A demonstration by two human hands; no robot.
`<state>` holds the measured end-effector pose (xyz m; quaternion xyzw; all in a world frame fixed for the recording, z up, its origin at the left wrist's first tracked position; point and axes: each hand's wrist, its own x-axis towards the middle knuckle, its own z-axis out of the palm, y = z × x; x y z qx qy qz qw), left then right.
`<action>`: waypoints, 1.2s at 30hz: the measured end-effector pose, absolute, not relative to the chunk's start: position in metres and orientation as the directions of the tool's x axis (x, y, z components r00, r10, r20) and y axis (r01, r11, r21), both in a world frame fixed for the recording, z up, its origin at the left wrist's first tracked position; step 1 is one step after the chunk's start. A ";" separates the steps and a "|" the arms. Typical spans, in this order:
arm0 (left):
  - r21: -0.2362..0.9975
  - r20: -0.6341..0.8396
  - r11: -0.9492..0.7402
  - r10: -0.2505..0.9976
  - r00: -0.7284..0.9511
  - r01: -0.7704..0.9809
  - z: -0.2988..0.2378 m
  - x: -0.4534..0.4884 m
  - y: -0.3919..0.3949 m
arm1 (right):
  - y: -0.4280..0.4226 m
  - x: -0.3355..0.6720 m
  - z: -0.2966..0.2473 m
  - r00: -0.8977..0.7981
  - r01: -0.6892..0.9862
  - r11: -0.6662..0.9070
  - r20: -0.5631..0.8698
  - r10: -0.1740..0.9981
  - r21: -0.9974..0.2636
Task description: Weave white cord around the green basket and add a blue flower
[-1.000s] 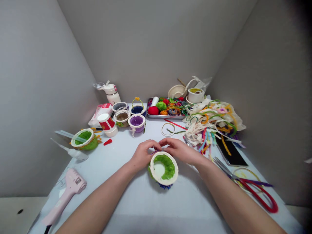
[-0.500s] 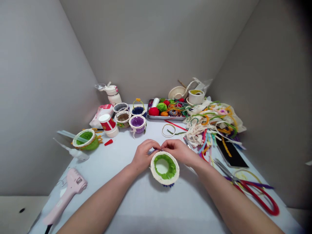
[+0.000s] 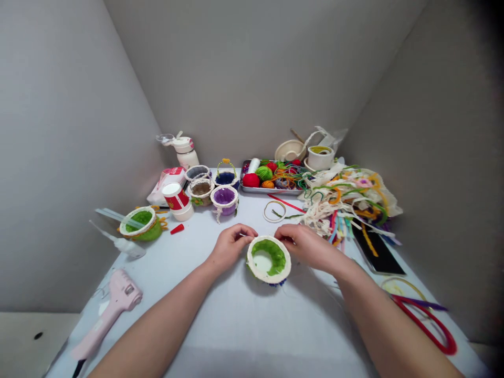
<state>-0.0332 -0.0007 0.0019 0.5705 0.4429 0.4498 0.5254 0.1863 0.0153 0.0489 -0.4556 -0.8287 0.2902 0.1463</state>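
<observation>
A small round basket (image 3: 269, 278) is tilted toward me in front of my hands, with a cream rim, a green lining and dark blue trim low on its near side. At its far left edge is my left hand (image 3: 232, 245), thumb and forefinger pinched together close by the rim. My right hand (image 3: 305, 245) is at the far right edge, fingers curled in and partly hidden behind the rim. What either pinch holds is too small or hidden to make out.
Left lie a pink glue gun (image 3: 118, 302), a white nozzle bottle (image 3: 128, 247) and another green basket (image 3: 151, 231). Behind stand several finished baskets (image 3: 225, 202) and a tray (image 3: 271, 190) of yarn. Right are a pile of trimmings (image 3: 342, 194), a phone (image 3: 381, 254) and red-handled scissors (image 3: 437, 328).
My hands, fingertips together behind the basket before, have drawn apart to its two sides. The basket sits slightly higher in view. My right forearm now covers the scissor blades.
</observation>
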 end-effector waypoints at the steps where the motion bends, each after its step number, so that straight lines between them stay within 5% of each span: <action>1: 1.000 0.024 -0.019 0.973 0.231 -0.023 0.002 -0.033 -0.001 | 0.016 0.187 0.048 -0.545 0.670 0.418 -0.024 0.838 -0.614; 12: 0.828 -0.205 0.354 0.913 0.353 -0.434 -0.002 -0.021 0.002 | 0.019 0.186 0.045 -0.556 0.629 0.374 -0.058 0.829 -0.681; 19: 0.824 -0.303 0.407 0.904 0.302 -0.393 0.002 -0.019 0.005 | 0.018 0.183 0.044 -0.569 0.612 0.445 0.027 0.822 -0.653; 27: 0.827 -0.400 0.496 0.851 0.341 -0.267 0.006 -0.019 0.006 | 0.020 0.173 0.038 -0.627 0.586 0.686 0.295 0.721 -0.432; 36: 0.838 -0.430 0.527 0.797 0.424 -0.142 0.014 -0.023 0.011 | 0.029 0.172 0.036 -0.661 0.494 0.736 0.351 0.664 -0.462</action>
